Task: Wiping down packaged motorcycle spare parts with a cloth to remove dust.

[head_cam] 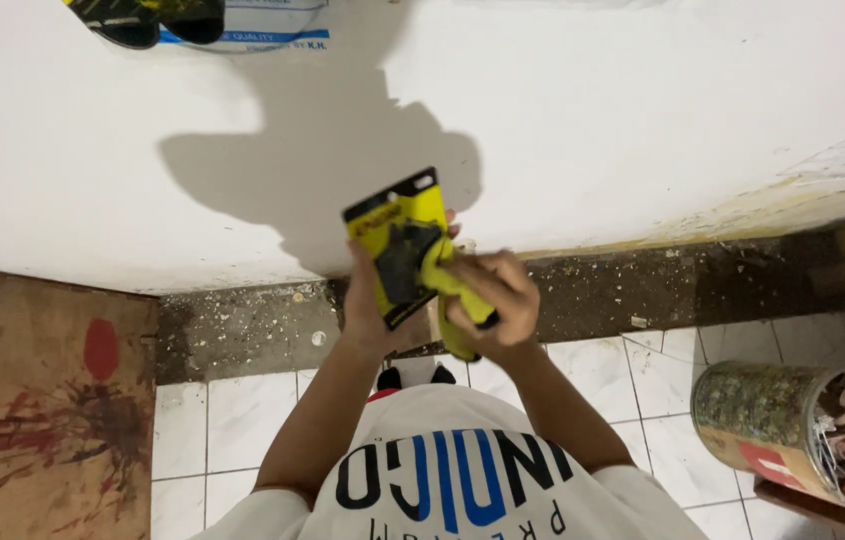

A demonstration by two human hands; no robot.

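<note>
White wall (643, 120): filled the upper half of the view and carried the shadow of the raised arms and package. Along its foot ran a dark, unfinished strip of floor (243, 330) littered with pale chips, and nearer the person lay white floor tiles (253, 420).

Wooden board (43, 400): lay flat at the far left on the floor, brown, smeared with red and black paint, well apart from the hands.

Person's white shirt (453, 480): occupied the bottom centre, with both forearms rising from it toward the wall.

Cylindrical tin (793, 430): lay on its side at the lower right, its open mouth facing right and stuffed with mixed small items too cluttered to identify; well apart from the hands.

Yellow-and-black card package (398, 250): was held up in front of the wall at centre, with nothing between it and the viewer except the fingers. Its long axis ran from upper left to lower right, with the black top edge tilted up toward the wall.

Left hand (368, 300): was closed around the package's lower left edge from behind.

Right hand (498, 300): was curled tightly around a yellow handle-like piece (458, 285) at the package's lower right, touching the card.

Dark objects (143, 20): sat at the top left edge, cut off by the frame.
</note>
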